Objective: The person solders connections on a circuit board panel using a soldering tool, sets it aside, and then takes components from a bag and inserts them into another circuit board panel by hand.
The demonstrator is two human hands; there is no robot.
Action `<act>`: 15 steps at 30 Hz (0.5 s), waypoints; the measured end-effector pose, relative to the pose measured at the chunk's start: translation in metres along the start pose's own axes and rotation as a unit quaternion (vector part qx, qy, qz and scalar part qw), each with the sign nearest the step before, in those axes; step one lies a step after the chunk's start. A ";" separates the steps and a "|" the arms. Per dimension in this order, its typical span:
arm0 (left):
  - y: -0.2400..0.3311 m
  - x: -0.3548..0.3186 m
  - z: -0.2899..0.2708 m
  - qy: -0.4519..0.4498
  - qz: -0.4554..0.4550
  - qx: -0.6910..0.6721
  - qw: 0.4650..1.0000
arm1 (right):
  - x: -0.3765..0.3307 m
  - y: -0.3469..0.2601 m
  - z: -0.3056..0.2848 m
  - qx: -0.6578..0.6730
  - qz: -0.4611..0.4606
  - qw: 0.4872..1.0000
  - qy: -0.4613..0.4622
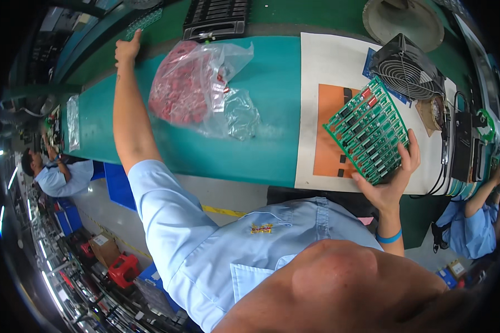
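My right hand (pixel 399 176) grips a green circuit board panel (pixel 369 133) by its near right edge, thumb at one side and fingers at the other. Rows of small parts cover the panel, with a few red ones near its far edge. It is tilted over an orange sheet (pixel 330 108). My left hand (pixel 127 51) reaches out to the far left, its thumb and fingers apart. Just beyond it lies another green board (pixel 145 22); I cannot tell whether the fingertips touch it.
A clear bag of red parts (pixel 180 89) lies on the green mat (pixel 278 111), beside a crumpled clear bag (pixel 241 115). A black slotted tray (pixel 215 19) is beyond them. On the right stands a black fan (pixel 408 69) with a wire guard. Co-workers sit at both sides.
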State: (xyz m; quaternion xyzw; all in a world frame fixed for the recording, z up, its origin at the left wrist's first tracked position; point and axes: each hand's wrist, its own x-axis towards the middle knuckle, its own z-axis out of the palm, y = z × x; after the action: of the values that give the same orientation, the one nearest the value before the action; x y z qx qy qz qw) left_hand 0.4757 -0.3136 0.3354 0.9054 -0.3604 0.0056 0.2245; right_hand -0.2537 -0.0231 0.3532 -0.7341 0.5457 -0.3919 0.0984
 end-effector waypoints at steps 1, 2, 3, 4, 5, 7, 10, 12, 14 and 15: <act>0.007 0.006 0.008 -0.009 -0.007 0.023 1.000 | -0.001 -0.001 0.000 -0.005 -0.002 1.000 -0.003; 0.016 0.010 0.013 -0.018 -0.014 0.045 0.999 | -0.001 -0.001 0.001 -0.010 -0.005 1.000 -0.006; 0.023 0.013 0.015 -0.025 -0.023 0.067 0.997 | 0.000 -0.001 0.002 -0.014 -0.009 1.000 -0.009; 0.030 0.016 0.017 -0.032 -0.032 0.090 0.995 | 0.002 -0.001 0.003 -0.017 -0.015 1.000 -0.013; 0.034 0.015 0.017 -0.038 -0.032 0.090 0.995 | 0.002 0.000 0.004 -0.021 -0.012 1.000 -0.016; 0.039 0.013 0.015 -0.024 -0.021 0.102 0.994 | 0.002 0.000 0.005 -0.015 -0.013 1.000 -0.014; 0.048 0.010 0.009 -0.009 -0.011 0.114 0.993 | 0.001 0.000 0.006 -0.008 -0.016 1.000 -0.012; 0.055 0.009 0.005 0.023 -0.072 0.040 0.996 | 0.001 -0.001 0.007 -0.008 -0.021 1.000 -0.011; 0.062 0.005 0.003 0.055 -0.131 -0.036 0.989 | 0.001 -0.002 0.006 -0.011 -0.027 1.000 -0.007; 0.054 0.009 -0.004 0.061 -0.133 -0.036 0.989 | 0.002 -0.003 0.005 -0.007 -0.031 0.999 -0.007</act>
State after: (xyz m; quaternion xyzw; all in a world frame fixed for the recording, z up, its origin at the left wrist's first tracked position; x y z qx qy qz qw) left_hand 0.4471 -0.3526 0.3620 0.9346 -0.2221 0.0173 0.2774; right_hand -0.2480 -0.0253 0.3521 -0.7539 0.5248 -0.3860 0.0847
